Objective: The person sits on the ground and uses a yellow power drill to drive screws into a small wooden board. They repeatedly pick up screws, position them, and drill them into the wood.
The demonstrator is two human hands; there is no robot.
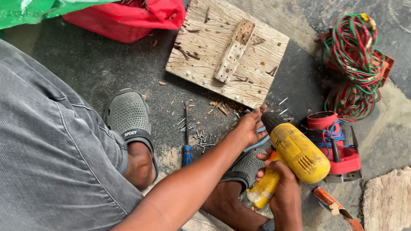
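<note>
Right hand (280, 182) wrapped around the grip of a yellow electric drill (290, 157), held low over the floor (94, 63) between two feet in grey sandals (129, 117). Left hand (249, 127) pinching the dark chuck at the drill's tip. Just beyond, a worn wooden board (208, 44) with a small block (235, 50) on it. Scattered nails (202, 139) and a blue-handled screwdriver (187, 136) beside the left arm. To the right, a red power tool (337, 149) and coiled red and green cable (353, 65)
</note>
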